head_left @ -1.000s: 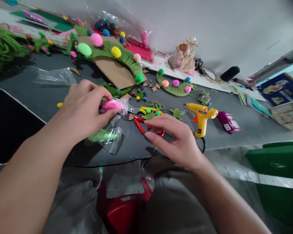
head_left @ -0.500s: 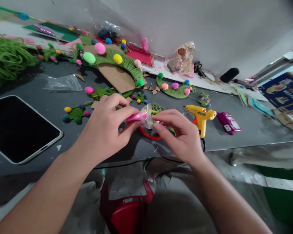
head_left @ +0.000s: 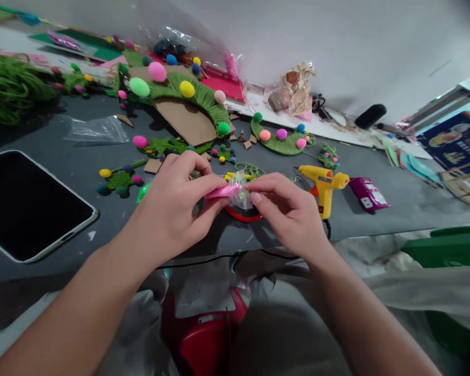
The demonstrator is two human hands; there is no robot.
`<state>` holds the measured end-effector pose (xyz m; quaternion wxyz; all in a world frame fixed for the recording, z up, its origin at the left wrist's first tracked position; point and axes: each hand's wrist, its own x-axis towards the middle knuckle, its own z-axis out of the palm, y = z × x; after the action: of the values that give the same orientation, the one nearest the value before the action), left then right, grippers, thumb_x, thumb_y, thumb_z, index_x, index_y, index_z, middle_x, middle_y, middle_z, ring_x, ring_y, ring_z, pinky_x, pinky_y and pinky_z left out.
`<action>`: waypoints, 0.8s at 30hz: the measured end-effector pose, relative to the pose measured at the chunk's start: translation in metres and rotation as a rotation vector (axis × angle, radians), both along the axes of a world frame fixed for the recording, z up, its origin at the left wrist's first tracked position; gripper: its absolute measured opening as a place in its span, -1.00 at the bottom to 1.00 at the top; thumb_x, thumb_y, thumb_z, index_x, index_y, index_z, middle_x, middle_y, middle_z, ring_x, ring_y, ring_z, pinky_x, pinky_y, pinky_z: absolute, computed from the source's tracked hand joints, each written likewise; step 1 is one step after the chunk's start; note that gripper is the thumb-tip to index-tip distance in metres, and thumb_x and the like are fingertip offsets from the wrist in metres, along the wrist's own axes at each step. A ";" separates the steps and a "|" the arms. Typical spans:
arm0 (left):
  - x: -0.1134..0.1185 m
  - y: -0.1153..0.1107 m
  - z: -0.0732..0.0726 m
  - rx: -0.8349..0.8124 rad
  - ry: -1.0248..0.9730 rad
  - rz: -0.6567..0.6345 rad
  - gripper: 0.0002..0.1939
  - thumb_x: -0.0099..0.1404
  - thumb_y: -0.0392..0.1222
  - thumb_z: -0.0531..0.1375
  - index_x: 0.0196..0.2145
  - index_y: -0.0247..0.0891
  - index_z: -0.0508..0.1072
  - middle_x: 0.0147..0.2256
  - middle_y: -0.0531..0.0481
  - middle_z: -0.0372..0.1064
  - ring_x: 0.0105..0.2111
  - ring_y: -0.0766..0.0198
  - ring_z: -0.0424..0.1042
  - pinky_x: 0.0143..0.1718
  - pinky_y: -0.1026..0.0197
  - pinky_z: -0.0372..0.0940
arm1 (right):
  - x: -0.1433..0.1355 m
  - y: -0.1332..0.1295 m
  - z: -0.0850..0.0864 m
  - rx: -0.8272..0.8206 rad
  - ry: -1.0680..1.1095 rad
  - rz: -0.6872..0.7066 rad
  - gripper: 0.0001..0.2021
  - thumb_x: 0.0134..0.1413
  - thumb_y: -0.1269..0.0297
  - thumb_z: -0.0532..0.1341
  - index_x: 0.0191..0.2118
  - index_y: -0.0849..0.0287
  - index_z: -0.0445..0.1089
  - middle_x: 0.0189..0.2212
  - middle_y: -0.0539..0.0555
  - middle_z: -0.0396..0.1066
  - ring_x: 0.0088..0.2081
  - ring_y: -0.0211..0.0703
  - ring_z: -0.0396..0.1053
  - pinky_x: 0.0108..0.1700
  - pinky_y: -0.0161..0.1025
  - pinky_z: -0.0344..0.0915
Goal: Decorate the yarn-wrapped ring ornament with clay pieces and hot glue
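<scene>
- Pink packet (head_left: 221, 192): held in the air above the near part of the bench (head_left: 203, 251), between the two hands, with its clear wrapper (head_left: 241, 201) projecting to the right.
- Left hand (head_left: 176, 196): thumb and forefinger pinched closed on the pink part; this grip probably steadies the packet and leaves the wrapper end accessible.
- Right hand (head_left: 293, 211): thumb and forefinger nearly together at the wrapper's edge; whether the fingers grip it firmly cannot be told. Facing the left hand, they seem placed to act against its hold.
- Red handle (head_left: 246, 217): on the bench below the packet, partly hidden; presumably set down to free both hands.
- Yellow glue gun (head_left: 326, 180): lying beyond the right hand, probably within easy reach; a purple packet (head_left: 369, 195) lies just beside it.
- Phone-like device (head_left: 31, 203): flat at left, apart from the handwork.
- Green wrapped arch (head_left: 180, 86) and smaller crescent (head_left: 278, 143): both bearing coloured balls, farther back, perhaps to keep the near bench workable.
</scene>
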<state>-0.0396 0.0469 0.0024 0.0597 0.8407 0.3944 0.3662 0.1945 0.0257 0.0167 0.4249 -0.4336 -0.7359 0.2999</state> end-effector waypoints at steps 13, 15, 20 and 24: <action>0.000 0.002 -0.004 0.083 0.006 -0.030 -0.83 0.43 -0.12 0.28 -0.12 -0.18 0.64 -0.11 -0.20 0.36 -0.10 -0.05 0.37 -0.11 -0.10 0.31 | 0.001 0.001 0.001 0.120 -0.197 -0.027 -0.83 0.37 0.41 0.27 -0.05 0.18 0.62 -0.14 0.10 0.54 -0.12 -0.22 0.51 -0.05 -0.26 0.43; 0.000 0.002 -0.004 0.093 0.000 -0.032 -0.85 0.42 -0.12 0.30 -0.12 -0.17 0.64 -0.09 -0.19 0.35 -0.09 -0.05 0.39 -0.09 -0.11 0.32 | 0.002 0.002 0.000 0.096 -0.195 -0.036 -0.82 0.37 0.41 0.27 -0.03 0.17 0.62 -0.13 0.08 0.54 -0.10 -0.22 0.51 -0.05 -0.26 0.43; 0.001 -0.001 -0.003 0.101 0.033 -0.023 -0.85 0.46 -0.17 0.23 -0.11 -0.14 0.62 -0.02 -0.21 0.34 0.00 -0.07 0.39 -0.01 -0.14 0.32 | 0.006 0.003 -0.004 0.023 -0.144 -0.053 -0.79 0.21 0.33 0.44 -0.03 0.09 0.65 -0.14 0.02 0.53 -0.21 -0.27 0.48 -0.15 -0.26 0.41; 0.004 -0.003 -0.001 0.128 0.024 -0.023 -0.87 0.44 -0.19 0.25 -0.13 -0.14 0.62 -0.02 -0.22 0.34 0.00 -0.10 0.39 0.01 -0.16 0.32 | 0.006 0.004 -0.004 -0.027 -0.074 -0.005 -0.79 0.10 0.26 0.53 -0.13 0.09 0.66 -0.25 -0.02 0.54 -0.30 -0.30 0.43 -0.24 -0.28 0.38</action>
<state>-0.0359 0.0436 0.0015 0.0054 0.8515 0.3612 0.3800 0.2010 0.0296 0.0130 0.3923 -0.4521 -0.7459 0.2921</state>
